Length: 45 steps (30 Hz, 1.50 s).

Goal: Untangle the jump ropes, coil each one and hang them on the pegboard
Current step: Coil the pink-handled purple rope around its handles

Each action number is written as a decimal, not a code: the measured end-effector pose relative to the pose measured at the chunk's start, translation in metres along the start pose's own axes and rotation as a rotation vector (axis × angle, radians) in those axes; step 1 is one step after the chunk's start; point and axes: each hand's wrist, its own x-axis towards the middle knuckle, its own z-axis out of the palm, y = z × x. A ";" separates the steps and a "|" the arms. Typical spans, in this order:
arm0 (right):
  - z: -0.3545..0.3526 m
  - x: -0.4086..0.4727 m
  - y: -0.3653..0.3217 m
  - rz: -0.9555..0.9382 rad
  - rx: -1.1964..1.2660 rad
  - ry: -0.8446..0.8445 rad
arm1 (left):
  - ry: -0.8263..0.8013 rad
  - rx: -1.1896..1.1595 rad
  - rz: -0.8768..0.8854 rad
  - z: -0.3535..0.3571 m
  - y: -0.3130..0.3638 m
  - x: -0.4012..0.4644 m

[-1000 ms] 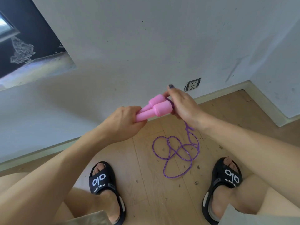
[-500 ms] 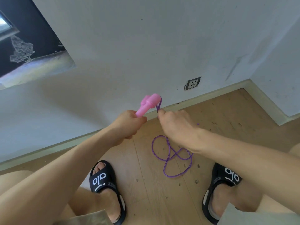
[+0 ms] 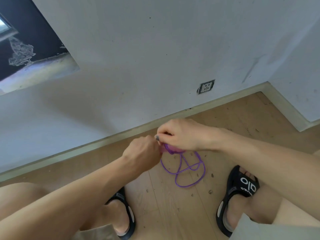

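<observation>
A purple jump rope (image 3: pixel 188 170) hangs in loose loops down to the wooden floor between my feet. Its pink handles (image 3: pixel 170 149) are mostly hidden under my hands; only a pinkish-purple bit shows. My left hand (image 3: pixel 141 153) is curled around the handles from the left. My right hand (image 3: pixel 180 134) sits just above and to the right, its fingers pinching the rope where it wraps at the handles. No pegboard is in view.
I am crouched by a white wall with a wall socket (image 3: pixel 206 86) and a skirting board (image 3: pixel 216 103). My black sandals (image 3: pixel 242 189) stand either side of the rope. A dark opening (image 3: pixel 26 35) is at the upper left. The wall turns a corner at right.
Both hands have dropped lower toward the floor and come together. The pink handles, earlier sticking up in plain sight, are now covered by my hands. The loops on the floor have shrunk.
</observation>
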 end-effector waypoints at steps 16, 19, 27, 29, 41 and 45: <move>-0.012 0.012 0.042 0.062 0.340 0.210 | 0.082 -0.182 0.062 -0.029 -0.002 -0.022; -0.021 0.006 0.042 0.070 0.420 0.244 | 0.082 -0.154 -0.074 -0.027 -0.029 -0.010; -0.019 -0.014 0.056 0.335 0.280 -0.247 | 0.097 -0.618 -0.205 -0.050 -0.062 0.000; -0.018 -0.010 0.050 0.204 0.417 -0.003 | 0.044 -0.647 -0.122 -0.057 -0.055 -0.005; 0.000 0.002 0.031 0.039 0.047 0.541 | -0.212 -1.629 -0.201 -0.062 -0.036 -0.016; 0.027 0.003 0.027 0.098 -0.478 0.437 | -0.146 -1.665 -0.478 -0.052 -0.026 -0.005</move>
